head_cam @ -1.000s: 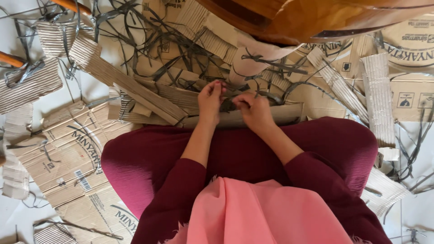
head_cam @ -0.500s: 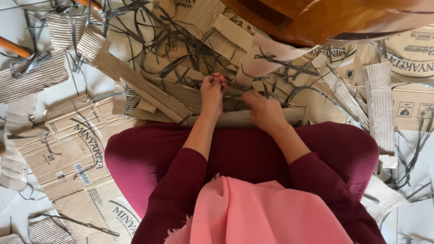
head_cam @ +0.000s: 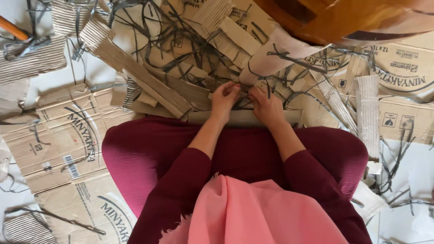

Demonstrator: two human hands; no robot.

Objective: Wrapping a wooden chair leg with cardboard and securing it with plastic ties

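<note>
I sit on the floor with dark red sleeves and a pink scarf over my lap. My left hand [head_cam: 224, 98] and my right hand [head_cam: 266, 106] rest close together on a long strip of brown cardboard [head_cam: 244, 117] that lies across the front of my knees. Fingers of both hands curl down onto the strip's far edge, among thin dark plastic straps [head_cam: 181, 36]. What the fingertips pinch is hidden by the knuckles.
Torn corrugated cardboard strips [head_cam: 131, 63] are piled ahead. Flattened printed cartons lie at the left [head_cam: 58, 135] and right [head_cam: 402, 77]. A wooden table edge [head_cam: 343, 18] overhangs at the top right. An orange handle [head_cam: 11, 29] pokes in at the far left.
Both hands have stayed on the cardboard strip, shifting slightly. The view has tilted a little, so the pile sits lower in the picture.
</note>
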